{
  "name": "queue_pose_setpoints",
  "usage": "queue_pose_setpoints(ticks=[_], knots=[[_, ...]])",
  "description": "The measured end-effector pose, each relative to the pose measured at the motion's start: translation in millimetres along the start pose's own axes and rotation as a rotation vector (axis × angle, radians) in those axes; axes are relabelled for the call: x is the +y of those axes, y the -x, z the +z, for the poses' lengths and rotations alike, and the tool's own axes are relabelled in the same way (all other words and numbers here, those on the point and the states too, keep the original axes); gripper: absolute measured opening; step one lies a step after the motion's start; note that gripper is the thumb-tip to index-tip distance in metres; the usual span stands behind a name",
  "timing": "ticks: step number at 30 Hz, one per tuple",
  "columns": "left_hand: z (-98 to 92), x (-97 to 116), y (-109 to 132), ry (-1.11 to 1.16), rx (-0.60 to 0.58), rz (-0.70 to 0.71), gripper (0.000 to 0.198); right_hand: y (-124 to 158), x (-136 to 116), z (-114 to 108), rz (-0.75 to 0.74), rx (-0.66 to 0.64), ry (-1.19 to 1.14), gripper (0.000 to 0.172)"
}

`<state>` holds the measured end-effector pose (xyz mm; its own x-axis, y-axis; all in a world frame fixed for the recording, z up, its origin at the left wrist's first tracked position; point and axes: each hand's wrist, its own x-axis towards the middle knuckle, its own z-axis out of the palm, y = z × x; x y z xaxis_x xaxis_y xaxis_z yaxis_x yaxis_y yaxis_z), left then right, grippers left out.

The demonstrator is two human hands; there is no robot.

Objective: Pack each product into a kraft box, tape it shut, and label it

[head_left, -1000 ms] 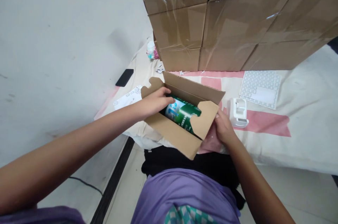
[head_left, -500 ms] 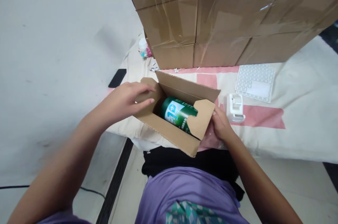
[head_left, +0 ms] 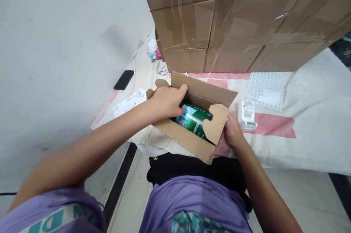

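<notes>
green canister [head_left: 196,120]: overlaid by left hand [head_left: 168,102], grip cannot be told
box [head_left: 186,140]: clamped at end by right hand [head_left: 233,130]

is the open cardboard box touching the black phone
Apart: the head view shows pale cloth between the open cardboard box and the black phone.

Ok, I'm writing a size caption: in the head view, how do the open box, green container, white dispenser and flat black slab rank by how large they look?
Largest to smallest:
1. Open box
2. Green container, partly hidden
3. White dispenser
4. Flat black slab
</notes>
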<state>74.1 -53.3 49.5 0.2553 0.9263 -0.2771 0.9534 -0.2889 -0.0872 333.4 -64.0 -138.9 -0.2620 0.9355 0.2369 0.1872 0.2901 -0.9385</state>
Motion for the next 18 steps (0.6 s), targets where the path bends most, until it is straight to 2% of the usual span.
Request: queue_pose_setpoints(ticks=[4,7,12,18], knots=[[11.7,3,4,0.000,0.043,-0.001,0.030,0,-5,-2,-0.002,-0.011,0.029,0.047],[17.7,5,6,0.045,0.043,-0.018,0.028,-1,-10,-3,-0.003,-0.020,0.059,0.045],[17.9,5,9,0.133,0.034,-0.038,0.028,-3,-17,0,-0.020,-0.072,0.148,0.037],[17.5,5,11,0.115,0.051,-0.073,0.028,-3,-18,1,-0.090,-0.158,0.231,0.034]])
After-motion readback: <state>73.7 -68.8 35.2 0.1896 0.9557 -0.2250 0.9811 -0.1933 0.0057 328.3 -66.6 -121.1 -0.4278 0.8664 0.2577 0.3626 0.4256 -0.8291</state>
